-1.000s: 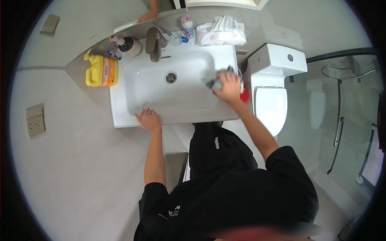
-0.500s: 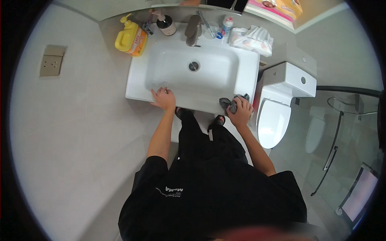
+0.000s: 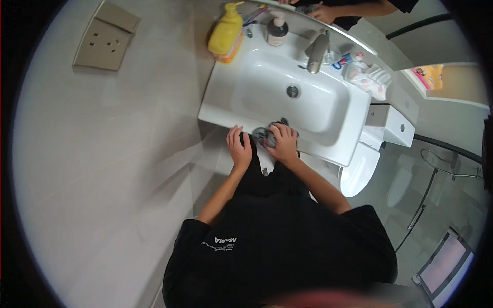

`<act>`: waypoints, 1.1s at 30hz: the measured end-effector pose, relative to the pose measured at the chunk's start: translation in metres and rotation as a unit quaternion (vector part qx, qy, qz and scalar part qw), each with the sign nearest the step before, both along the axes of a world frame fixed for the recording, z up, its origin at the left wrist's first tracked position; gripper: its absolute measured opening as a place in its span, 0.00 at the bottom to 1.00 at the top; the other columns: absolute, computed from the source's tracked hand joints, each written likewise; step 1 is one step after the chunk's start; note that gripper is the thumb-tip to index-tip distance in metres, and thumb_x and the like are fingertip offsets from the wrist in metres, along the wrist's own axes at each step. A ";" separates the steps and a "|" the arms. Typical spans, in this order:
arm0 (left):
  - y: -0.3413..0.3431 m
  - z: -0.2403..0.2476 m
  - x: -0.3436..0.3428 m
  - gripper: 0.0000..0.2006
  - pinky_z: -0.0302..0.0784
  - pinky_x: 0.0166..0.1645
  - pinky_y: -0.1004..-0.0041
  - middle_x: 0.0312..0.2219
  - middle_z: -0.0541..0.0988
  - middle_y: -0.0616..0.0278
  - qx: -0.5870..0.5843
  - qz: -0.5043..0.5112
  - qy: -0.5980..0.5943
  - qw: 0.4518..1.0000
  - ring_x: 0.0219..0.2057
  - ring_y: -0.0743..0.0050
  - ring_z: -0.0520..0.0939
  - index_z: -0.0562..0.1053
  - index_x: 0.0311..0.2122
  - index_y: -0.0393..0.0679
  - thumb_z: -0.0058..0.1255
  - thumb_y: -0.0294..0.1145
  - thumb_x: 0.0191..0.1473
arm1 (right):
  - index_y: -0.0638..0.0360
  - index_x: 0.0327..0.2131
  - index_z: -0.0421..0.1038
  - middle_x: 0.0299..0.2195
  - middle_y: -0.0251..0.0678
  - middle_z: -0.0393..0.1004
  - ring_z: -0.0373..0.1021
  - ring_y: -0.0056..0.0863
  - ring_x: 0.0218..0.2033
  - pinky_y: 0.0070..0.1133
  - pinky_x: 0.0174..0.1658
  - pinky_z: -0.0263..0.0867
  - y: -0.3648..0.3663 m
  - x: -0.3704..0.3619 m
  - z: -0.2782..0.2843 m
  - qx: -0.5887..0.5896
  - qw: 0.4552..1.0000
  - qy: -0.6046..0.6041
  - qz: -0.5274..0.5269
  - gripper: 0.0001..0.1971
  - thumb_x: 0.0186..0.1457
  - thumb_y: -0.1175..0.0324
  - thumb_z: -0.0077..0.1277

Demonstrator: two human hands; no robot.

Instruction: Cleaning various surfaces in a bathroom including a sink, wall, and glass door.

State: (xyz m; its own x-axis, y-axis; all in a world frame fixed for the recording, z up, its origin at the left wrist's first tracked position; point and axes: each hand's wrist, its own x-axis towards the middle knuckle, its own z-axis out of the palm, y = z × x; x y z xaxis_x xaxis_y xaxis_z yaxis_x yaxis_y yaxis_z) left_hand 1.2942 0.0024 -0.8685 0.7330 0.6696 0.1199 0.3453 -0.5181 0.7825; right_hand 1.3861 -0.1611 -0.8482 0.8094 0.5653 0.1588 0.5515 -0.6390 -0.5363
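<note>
The right hand [image 3: 282, 143] presses down on a crumpled grey cloth [image 3: 267, 134], fingers curled over it, at the front rim of the white sink [image 3: 328, 110] — the cloth sits on the near edge, just left of that hand. The left hand [image 3: 239, 149] lies beside it with fingers spread flat against the same front rim, holding nothing and almost touching the cloth.

Farther back, the drain [image 3: 293, 91] sits in the middle of the basin, and a grey metal tap [image 3: 317, 52] rises at the rear. A yellow pump bottle [image 3: 226, 32] stands at the back left corner, with a smaller dark pump bottle [image 3: 277, 30] just to its right. A white toilet [image 3: 370, 154] stands beside the sink on the right, and a wall socket [image 3: 106, 36] is set in the tiles well to the left.
</note>
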 end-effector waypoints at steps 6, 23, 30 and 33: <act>0.076 0.002 -0.078 0.14 0.79 0.51 0.63 0.40 0.86 0.51 -0.048 0.008 0.085 0.995 0.43 0.55 0.86 0.80 0.50 0.37 0.55 0.35 0.66 | 0.47 0.53 0.71 0.56 0.35 0.70 0.65 0.39 0.61 0.48 0.62 0.56 0.142 0.017 -0.017 0.003 0.991 0.020 0.130 0.36 0.37 0.54 0.72; 0.091 -0.039 -0.161 0.26 0.79 0.53 0.62 0.47 0.84 0.44 -0.278 0.002 0.275 0.920 0.47 0.54 0.86 0.75 0.59 0.38 0.54 0.48 0.65 | 0.51 0.59 0.68 0.58 0.41 0.68 0.59 0.45 0.67 0.46 0.72 0.46 0.252 0.121 -0.032 0.088 0.983 -0.091 0.129 0.43 0.37 0.51 0.71; 0.084 -0.047 -0.166 0.24 0.78 0.55 0.66 0.47 0.85 0.46 -0.308 0.064 0.287 0.905 0.48 0.58 0.85 0.77 0.58 0.39 0.58 0.45 0.64 | 0.52 0.61 0.65 0.60 0.42 0.66 0.57 0.46 0.67 0.45 0.73 0.46 0.226 0.047 -0.028 0.031 0.996 0.014 0.077 0.46 0.36 0.52 0.72; 0.078 -0.065 -0.175 0.24 0.78 0.53 0.64 0.46 0.85 0.46 -0.300 0.074 0.280 0.909 0.47 0.56 0.86 0.77 0.57 0.38 0.57 0.46 0.63 | 0.51 0.62 0.64 0.60 0.41 0.66 0.57 0.46 0.68 0.45 0.73 0.47 0.210 0.031 -0.024 0.049 0.979 0.054 0.189 0.46 0.38 0.52 0.72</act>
